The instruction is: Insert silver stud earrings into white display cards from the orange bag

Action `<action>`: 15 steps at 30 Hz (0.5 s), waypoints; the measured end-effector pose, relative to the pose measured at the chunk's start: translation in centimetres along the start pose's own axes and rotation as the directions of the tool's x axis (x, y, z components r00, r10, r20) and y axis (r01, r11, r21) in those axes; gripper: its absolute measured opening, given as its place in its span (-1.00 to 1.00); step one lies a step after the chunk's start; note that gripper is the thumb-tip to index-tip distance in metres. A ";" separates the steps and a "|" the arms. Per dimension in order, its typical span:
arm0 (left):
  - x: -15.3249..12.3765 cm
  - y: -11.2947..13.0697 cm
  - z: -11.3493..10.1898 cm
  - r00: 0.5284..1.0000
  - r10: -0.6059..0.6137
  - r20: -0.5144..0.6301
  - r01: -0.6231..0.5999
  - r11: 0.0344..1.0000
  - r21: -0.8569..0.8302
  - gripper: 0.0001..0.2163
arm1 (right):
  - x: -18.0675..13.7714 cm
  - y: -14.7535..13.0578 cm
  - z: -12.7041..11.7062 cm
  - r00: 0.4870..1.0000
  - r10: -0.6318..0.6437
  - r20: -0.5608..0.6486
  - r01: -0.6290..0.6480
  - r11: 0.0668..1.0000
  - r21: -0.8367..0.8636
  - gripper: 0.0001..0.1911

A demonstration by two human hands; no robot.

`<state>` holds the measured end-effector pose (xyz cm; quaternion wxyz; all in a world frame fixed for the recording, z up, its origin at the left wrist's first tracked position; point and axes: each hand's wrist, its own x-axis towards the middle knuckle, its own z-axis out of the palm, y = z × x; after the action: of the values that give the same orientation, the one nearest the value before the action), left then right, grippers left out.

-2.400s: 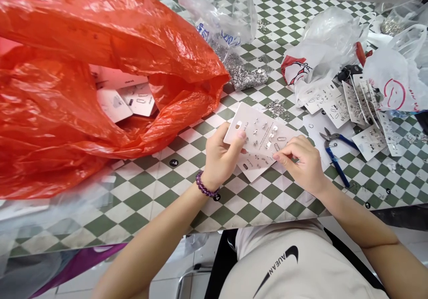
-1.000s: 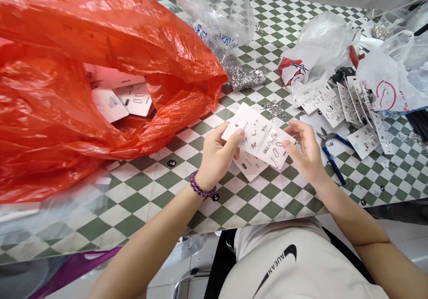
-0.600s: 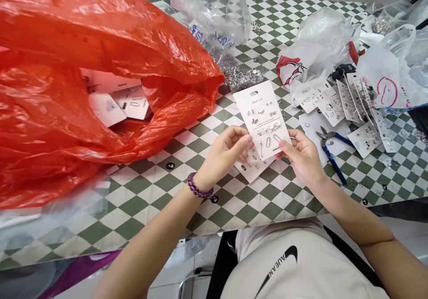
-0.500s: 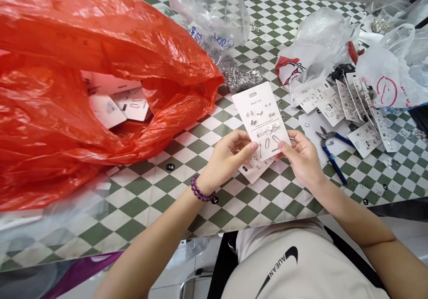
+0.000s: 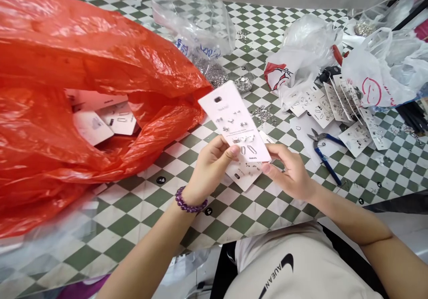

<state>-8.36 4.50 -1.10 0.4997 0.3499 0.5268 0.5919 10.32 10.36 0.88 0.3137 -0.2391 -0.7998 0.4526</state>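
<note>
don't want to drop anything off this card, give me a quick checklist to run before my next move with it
1. Grip on the earring card: left hand and right hand both pinch its lower end. Ok.
2. Card face in view: turned up toward the camera, rows of pieces showing. Ok.
3. Every piece firmly seated: too small to judge. Cannot tell.
4. Orange bag: mouth open toward the hands, cards inside. Ok.
5. Spot under the hands free: a second card lies there. Not ok.
6. Snips: on the table, apart from the right hand. Ok.
</note>
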 end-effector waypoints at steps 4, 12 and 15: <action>0.5 -0.6 -0.9 0.983 0.089 -0.160 -0.102 0.992 -0.076 -0.76 | 1.6 0.9 -2.4 0.979 -0.089 0.185 0.139 0.950 -0.280 -0.77; 1.4 0.2 -1.7 0.985 0.024 -0.172 -0.086 0.929 -0.360 -0.76 | 9.3 3.5 -5.2 0.978 0.011 0.211 0.133 0.744 -0.655 -0.82; 1.4 0.5 -1.9 0.995 -0.008 -0.101 -0.040 0.887 -0.459 -0.76 | 13.0 3.5 -4.4 0.965 -0.002 0.263 0.173 0.758 -0.629 -0.80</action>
<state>-10.61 5.36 -1.10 0.5366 0.1957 0.3928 0.7207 4.90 23.21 3.30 0.1311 -0.2363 -0.9494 0.1599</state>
